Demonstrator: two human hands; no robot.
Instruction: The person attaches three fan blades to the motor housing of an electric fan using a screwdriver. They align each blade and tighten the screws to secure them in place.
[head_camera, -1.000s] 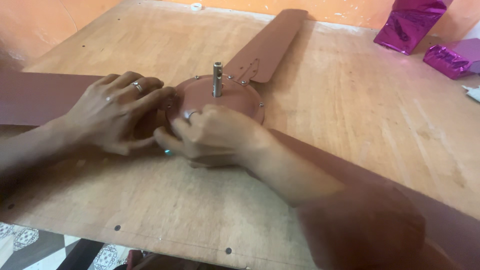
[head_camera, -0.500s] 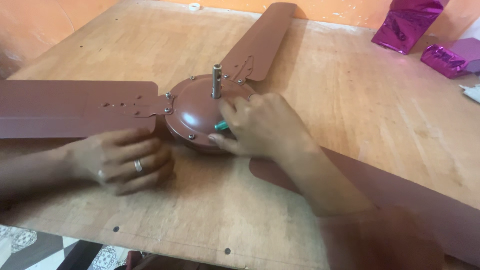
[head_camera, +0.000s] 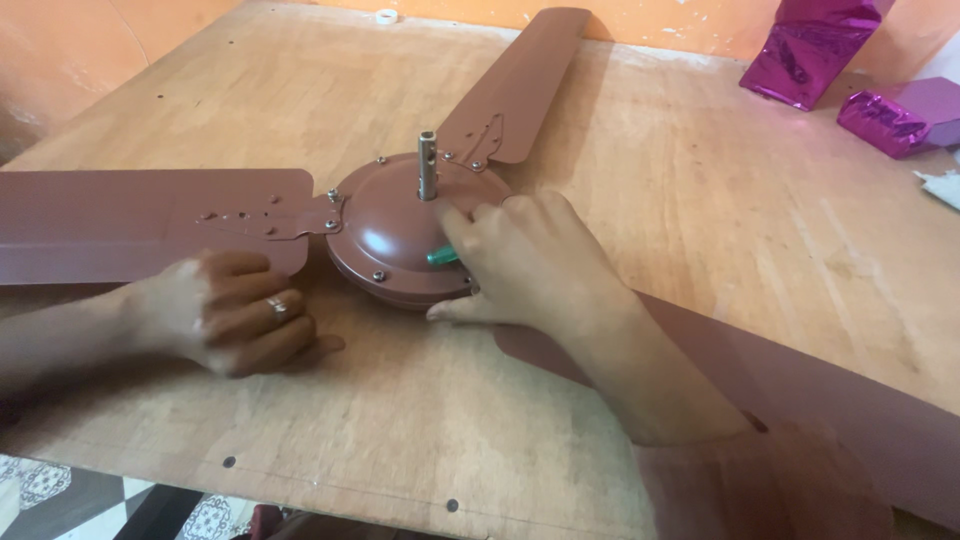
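A brown ceiling fan lies on a wooden table, its round motor housing (head_camera: 390, 235) facing up with a metal shaft (head_camera: 427, 165) standing from the middle. Three brown blades run out: one to the left (head_camera: 120, 225), one to the far side (head_camera: 520, 85), one towards me on the right (head_camera: 800, 385). My right hand (head_camera: 530, 265) rests on the housing's near right edge, closed on a small green-handled tool (head_camera: 441, 256). My left hand (head_camera: 235, 315) lies curled on the table by the left blade's root, fingers closed with nothing visible in them.
Two shiny purple wrapped packages (head_camera: 810, 50) (head_camera: 885, 120) sit at the far right corner. A small white ring (head_camera: 386, 15) lies at the table's far edge. An orange wall stands behind. The table's near edge (head_camera: 330, 485) shows patterned floor below.
My left hand came off the left blade joint and drew back onto the table, fingers curling. My right hand moved from the housing's near left to its right side with the green tool.
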